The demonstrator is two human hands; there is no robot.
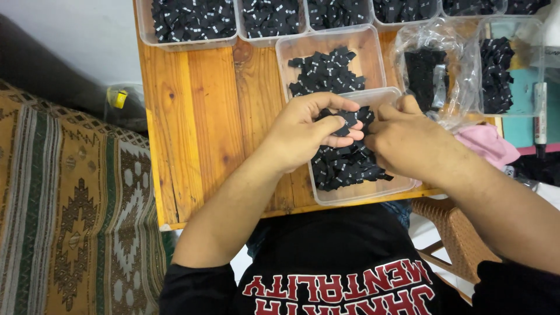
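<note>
1. Head view: both hands meet at the centre of the frame, above a clear plastic tray (pixel 402 188) of small black fabric labels (pixel 344 166).
2. Left hand (pixel 303 131) is curled, fingers pinching a small bunch of black labels (pixel 349 119).
3. Right hand (pixel 402 137) is closed, fingertips touching the same bunch.
4. A second tray (pixel 373 46) lies just above on the wooden table (pixel 198 116); a clear bag (pixel 431 64) sits at upper right.

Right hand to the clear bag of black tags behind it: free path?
Probably yes. The right hand sits beside the clear bag, its fingers nearly touching the plastic, and nothing lies between. It seems to be pinching black tags with the left hand.
</note>
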